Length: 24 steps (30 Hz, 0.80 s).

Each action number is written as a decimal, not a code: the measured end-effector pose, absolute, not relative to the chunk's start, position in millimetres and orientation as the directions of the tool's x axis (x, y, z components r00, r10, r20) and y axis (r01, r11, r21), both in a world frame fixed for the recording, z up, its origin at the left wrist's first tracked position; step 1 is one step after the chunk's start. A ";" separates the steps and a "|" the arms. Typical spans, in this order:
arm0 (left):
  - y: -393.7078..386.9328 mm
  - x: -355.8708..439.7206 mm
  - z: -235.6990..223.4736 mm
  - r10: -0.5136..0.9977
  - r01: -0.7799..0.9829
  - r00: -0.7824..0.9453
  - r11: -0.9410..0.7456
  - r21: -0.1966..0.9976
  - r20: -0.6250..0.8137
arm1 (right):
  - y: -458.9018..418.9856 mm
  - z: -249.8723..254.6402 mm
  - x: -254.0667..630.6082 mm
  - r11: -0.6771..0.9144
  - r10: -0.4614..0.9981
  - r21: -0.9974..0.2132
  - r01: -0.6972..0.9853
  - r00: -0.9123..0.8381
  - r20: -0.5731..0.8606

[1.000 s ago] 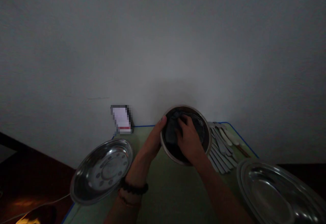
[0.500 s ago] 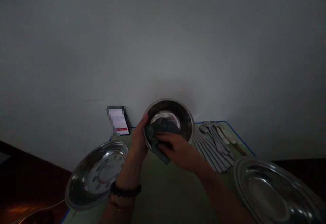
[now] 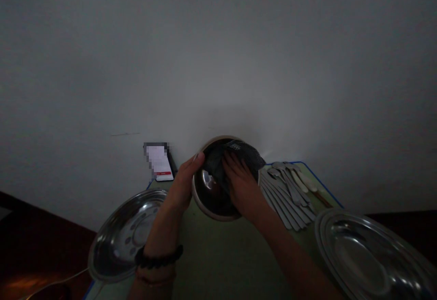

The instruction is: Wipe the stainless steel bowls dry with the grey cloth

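Observation:
A round metal bowl (image 3: 211, 200) is held up over the table, its hollow turned toward me. My left hand (image 3: 182, 181) grips its left rim, thumb on the inner edge. Inside the bowl my right hand (image 3: 241, 184) presses a dark grey cloth (image 3: 216, 161) against the far right wall. Part of the cloth, with a dotted pattern, hangs over the right rim. The fingers of the right hand lie stretched across the cloth; what its thumb does is hidden.
A metal basin (image 3: 116, 241) with holes stands at the left. Spoons and other cutlery (image 3: 290, 195) lie fanned at the right, beside stacked oval metal trays (image 3: 362, 263). A phone (image 3: 160, 163) leans against the wall (image 3: 218, 54) behind the green table (image 3: 225, 259).
My right hand has slid the cloth from the bowl's lower left up to its upper right. The bowl has turned more toward me and its lower rim sits lower.

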State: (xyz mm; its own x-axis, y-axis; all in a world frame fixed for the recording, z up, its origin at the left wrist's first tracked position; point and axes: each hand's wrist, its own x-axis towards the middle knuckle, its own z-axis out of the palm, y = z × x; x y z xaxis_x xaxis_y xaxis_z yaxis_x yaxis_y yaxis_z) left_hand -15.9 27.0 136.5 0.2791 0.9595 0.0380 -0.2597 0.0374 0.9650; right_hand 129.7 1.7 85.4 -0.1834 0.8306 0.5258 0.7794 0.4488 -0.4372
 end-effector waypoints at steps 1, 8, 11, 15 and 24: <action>27.4 -18.2 135.1 0.954 -0.277 0.298 0.064 0.959 0.023 | 0.3 86.9 128.1 0.507 0.812 -0.451 0.735 -0.230 0.537; 29.2 -20.3 134.9 0.945 -0.337 0.320 0.184 0.923 -0.071 | -22.2 105.7 109.8 0.612 0.788 -0.624 0.485 -0.442 0.429; 26.2 -17.5 143.3 0.968 -0.355 0.233 0.173 0.919 -0.092 | -31.6 118.3 110.6 0.631 0.758 -0.646 0.430 -0.517 0.396; 24.0 -16.8 149.1 0.997 -0.367 0.064 0.070 0.927 -0.050 | -42.9 131.1 117.7 0.625 0.754 -0.649 0.434 -0.550 0.359; 33.9 -32.8 149.2 0.982 -0.410 -0.175 -0.144 0.901 0.078 | -41.8 128.2 133.8 0.627 0.779 -0.472 0.619 -0.498 0.381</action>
